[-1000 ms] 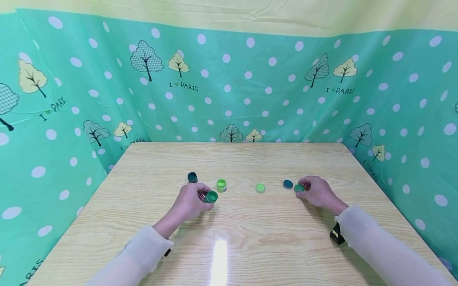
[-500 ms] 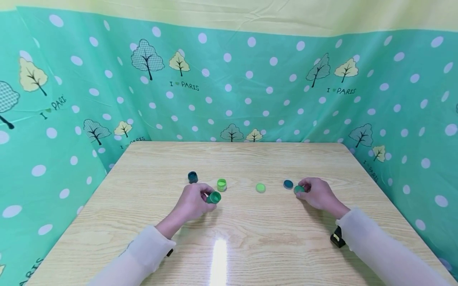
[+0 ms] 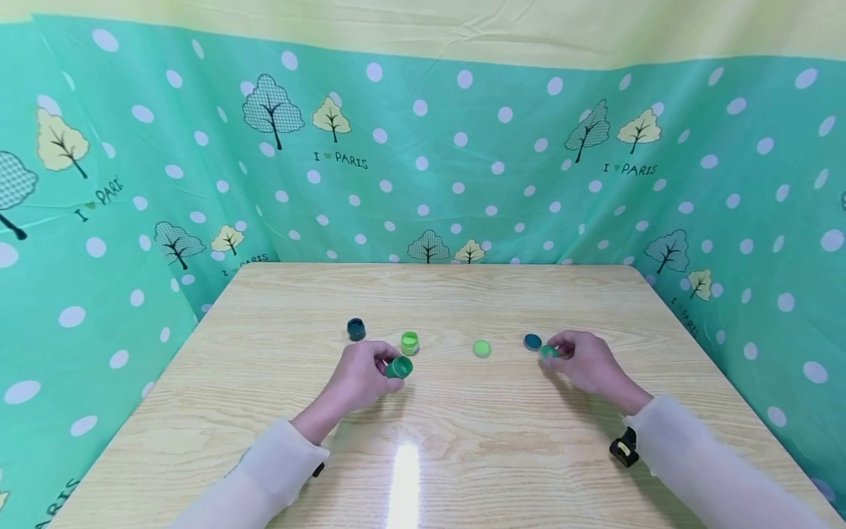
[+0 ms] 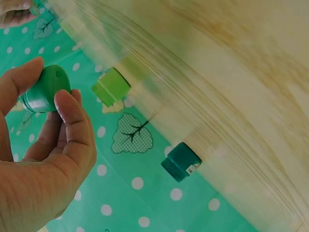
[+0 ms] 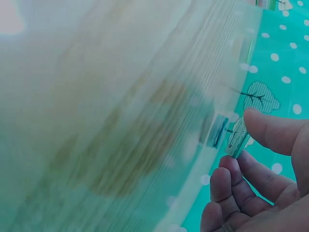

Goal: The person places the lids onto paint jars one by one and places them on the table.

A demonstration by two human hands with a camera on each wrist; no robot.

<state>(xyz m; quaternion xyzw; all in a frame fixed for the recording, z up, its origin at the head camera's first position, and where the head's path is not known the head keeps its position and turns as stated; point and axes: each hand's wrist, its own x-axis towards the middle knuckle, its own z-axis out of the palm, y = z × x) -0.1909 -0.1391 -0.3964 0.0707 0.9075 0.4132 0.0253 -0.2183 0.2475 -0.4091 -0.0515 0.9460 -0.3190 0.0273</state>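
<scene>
My left hand (image 3: 362, 375) grips a small green paint jar (image 4: 48, 89) above the table, its uncapped mouth tilted toward the right in the head view. A green lid (image 5: 237, 138) is pinched between thumb and fingers of my right hand (image 3: 587, 361), just over the tabletop. Beyond the left hand stand an uncapped light green jar (image 3: 410, 344) and an uncapped dark teal jar (image 3: 356, 329). Beside the right hand lies a dark blue lid (image 3: 532, 342); a light green lid (image 3: 482, 348) rests farther left.
The wooden table (image 3: 463, 455) spreads under both arms, with a bright light reflection near its front. A green dotted curtain (image 3: 423, 162) hangs along the back and both sides. Black wrist gear (image 3: 624, 448) shows below the right sleeve.
My left hand has shifted slightly right with the green jar. The green lid in my right hand has tipped and moved slightly left; the other jars and lids stay put.
</scene>
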